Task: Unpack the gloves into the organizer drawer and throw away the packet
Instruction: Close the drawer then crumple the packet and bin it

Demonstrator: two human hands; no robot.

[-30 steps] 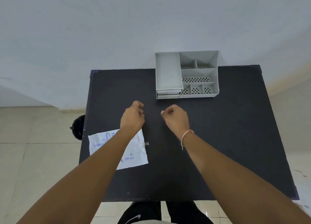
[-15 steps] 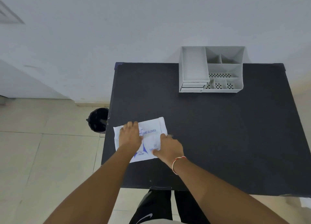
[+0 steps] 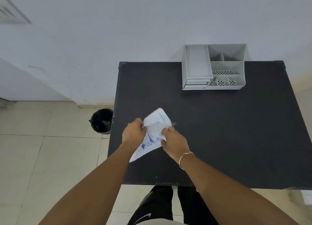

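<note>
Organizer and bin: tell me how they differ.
The organizer is pale grey, boxy and split into compartments; the bin is black, round and one open well. The organizer stands on the table at its far edge; the bin stands on the floor left of it. Both are open-topped.

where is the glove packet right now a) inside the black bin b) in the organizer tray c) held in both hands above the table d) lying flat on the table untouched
c, the left hand and the right hand each pinch a side of the glove packet, lifted over the black table, well short of the grey organizer and the black bin.
</note>
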